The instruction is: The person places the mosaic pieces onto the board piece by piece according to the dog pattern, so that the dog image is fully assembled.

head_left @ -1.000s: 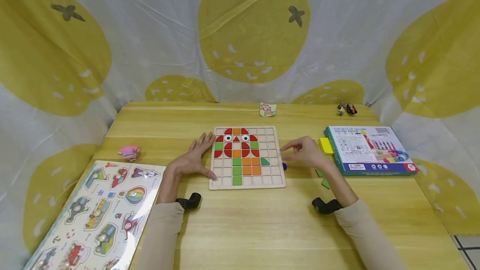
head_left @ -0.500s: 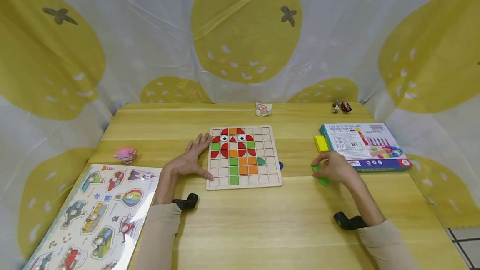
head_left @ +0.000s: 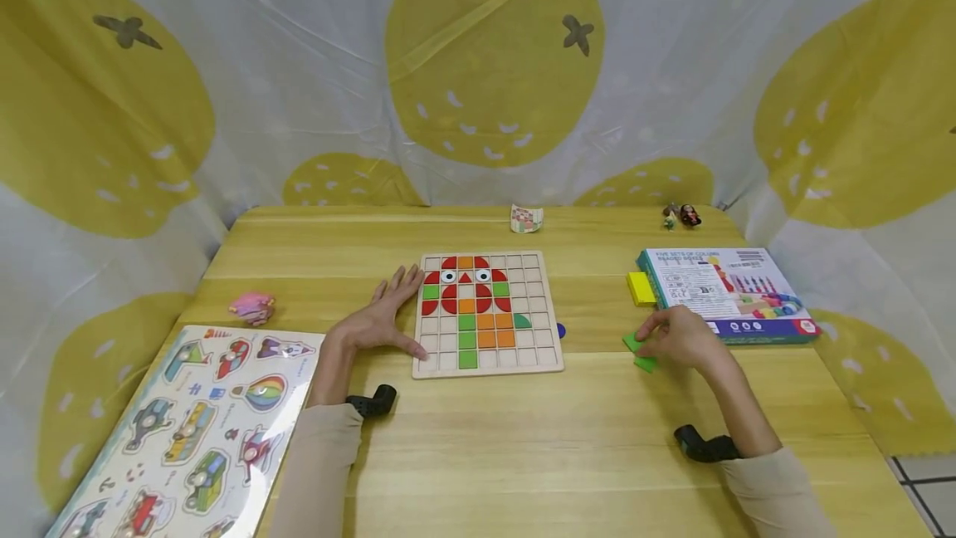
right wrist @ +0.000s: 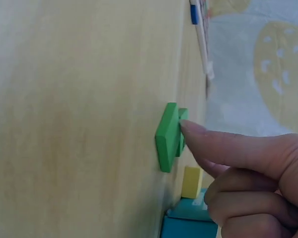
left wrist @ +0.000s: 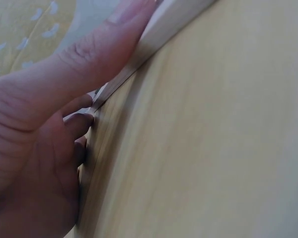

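A wooden grid board [head_left: 534, 355] lies mid-table, with red, orange and green pieces and two eye pieces set in its cells. My left hand [head_left: 377, 322] is spread at its left edge, the thumb on the near left corner; in the left wrist view the thumb [left wrist: 94, 54] lies along the wooden rim. Right of the board, my right hand [head_left: 680, 339] pinches a green tile [head_left: 631, 342] between thumb and index finger, low at the table. Another green tile [head_left: 645, 364] lies just nearer; the right wrist view shows this near tile [right wrist: 167, 139] in front of the thumb.
A yellow block [head_left: 641, 289] stands against a boxed bead set [head_left: 724, 293] on the right. Beside the board's right edge is a blue piece [head_left: 562, 330]. A picture puzzle board [head_left: 202, 422] and a pink toy [head_left: 252, 308] lie left. A paper card [head_left: 526, 219] and small figurines [head_left: 683, 216] are at the back.
My right hand has left the board's right edge and moved right to the green tiles, its fingers closing on one. The left hand stays at the board.
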Tool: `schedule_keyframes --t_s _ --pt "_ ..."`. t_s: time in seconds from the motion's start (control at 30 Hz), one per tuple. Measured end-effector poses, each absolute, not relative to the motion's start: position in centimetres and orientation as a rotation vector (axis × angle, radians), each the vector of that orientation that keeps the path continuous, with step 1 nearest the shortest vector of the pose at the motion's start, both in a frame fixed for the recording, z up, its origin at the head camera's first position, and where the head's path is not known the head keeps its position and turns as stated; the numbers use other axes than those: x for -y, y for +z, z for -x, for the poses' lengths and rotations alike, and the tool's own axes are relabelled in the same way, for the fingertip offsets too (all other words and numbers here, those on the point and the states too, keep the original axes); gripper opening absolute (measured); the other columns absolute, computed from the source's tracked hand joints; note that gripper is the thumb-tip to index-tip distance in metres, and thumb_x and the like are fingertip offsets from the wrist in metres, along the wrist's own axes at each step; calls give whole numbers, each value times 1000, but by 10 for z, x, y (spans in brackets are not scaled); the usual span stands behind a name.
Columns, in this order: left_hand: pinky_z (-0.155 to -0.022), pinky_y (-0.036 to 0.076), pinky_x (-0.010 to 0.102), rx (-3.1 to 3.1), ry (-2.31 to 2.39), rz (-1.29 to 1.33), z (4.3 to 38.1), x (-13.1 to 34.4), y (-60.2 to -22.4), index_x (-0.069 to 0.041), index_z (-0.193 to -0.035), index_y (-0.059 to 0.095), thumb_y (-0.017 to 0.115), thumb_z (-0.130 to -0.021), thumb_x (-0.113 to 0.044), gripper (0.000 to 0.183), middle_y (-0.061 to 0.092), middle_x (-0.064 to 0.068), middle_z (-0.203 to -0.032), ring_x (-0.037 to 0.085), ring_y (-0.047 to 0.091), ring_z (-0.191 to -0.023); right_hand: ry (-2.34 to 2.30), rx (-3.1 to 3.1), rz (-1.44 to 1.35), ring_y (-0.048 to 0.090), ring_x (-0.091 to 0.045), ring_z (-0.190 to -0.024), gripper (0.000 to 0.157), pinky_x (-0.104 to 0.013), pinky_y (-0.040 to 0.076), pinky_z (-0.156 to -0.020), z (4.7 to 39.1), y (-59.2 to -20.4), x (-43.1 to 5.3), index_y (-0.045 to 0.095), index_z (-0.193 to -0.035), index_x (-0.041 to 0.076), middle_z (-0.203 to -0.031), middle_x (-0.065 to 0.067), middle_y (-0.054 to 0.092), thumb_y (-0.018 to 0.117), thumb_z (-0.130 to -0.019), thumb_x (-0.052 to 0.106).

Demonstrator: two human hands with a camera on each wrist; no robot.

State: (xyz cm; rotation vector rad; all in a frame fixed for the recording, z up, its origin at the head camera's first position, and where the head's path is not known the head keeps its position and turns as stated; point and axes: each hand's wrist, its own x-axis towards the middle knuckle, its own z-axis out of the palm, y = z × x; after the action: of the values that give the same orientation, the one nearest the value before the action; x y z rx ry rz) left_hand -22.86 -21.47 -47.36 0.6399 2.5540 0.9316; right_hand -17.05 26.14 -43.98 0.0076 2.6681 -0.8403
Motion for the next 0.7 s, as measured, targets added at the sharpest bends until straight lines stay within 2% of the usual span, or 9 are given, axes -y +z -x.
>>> schedule_keyframes --t_s 0.1,0.33,0.53,0.7 --pt "-122 -9 53 -2559 920 -643 229 215 -474 -15 -157 3 89 -58 -47 134 -9 6 -164 28 -16 -151 -848 -2668 11 44 -16 -66 22 -25 34 -57 170 -442 -259 71 -88 4 -69 -1 56 81 -75 19" --pt "-122 -10 52 -2555 926 -635 229 216 -474 -15 -157 3 90 -57 -48 136 -10 6 -164 27 -17 -151 -809 -2709 -71 41 -18 -68 37 -27 31 -59 171 -442 -258 68 -104 6 -71 -2 43 82 -75 22" --pt "-122 -10 53 -2558 921 -644 229 217 -474 -16 -157 3 89 -58 -47 135 -9 6 -164 27 -17 -151 -866 -2710 -14 42 -14 -59 36 -25 33 -53 174 -446 -252 69 -99 7 -61 2 46 84 -72 25" --pt "-122 -10 53 -2551 929 -649 230 216 -474 -15 -157 3 89 -59 -47 134 -9 6 -164 27 -17 -151 -932 -2662 -19 42 -13 -53 33 -24 35 -47 176 -447 -246 69 -99 7 -58 2 44 83 -73 22"
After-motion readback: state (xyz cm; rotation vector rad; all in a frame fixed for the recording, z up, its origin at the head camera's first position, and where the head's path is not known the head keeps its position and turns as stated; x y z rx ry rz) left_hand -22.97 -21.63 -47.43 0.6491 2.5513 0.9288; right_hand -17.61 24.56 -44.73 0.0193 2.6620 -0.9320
